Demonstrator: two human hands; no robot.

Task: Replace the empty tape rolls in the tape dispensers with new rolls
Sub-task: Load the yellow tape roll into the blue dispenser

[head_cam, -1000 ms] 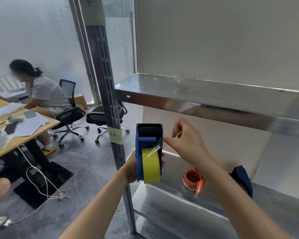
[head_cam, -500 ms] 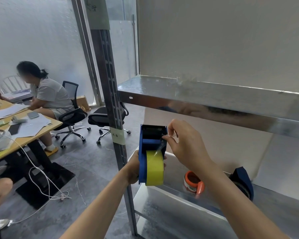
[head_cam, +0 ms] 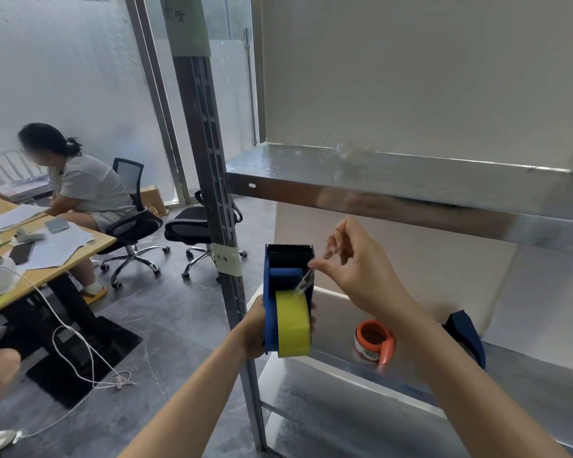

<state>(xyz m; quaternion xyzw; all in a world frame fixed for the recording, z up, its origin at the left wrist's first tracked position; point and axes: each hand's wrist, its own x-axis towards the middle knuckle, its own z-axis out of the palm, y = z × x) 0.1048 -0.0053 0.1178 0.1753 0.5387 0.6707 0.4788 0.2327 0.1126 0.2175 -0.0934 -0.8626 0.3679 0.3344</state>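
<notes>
One blue plastic tape dispenser (head_cam: 283, 276) at centre already carries a full yellow tape roll (head_cam: 293, 322). Left hand (head_cam: 252, 332) fingers clamp round it. Right hand (head_cam: 361, 272) pinches the clear tape tail (head_cam: 303, 282), so threading looks unfinished. Orange plastic dispenser (head_cam: 374, 342) at 4 o'clock probably still needs doing.

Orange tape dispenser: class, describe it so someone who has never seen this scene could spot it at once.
Find the metal shelving rack and look down to its lower shelf. There sits a small, round orange tape dispenser. It alone is orange: the blue dispenser in the left hand carries a yellow roll, and the second blue dispenser lies half hidden along the shelf.
</notes>
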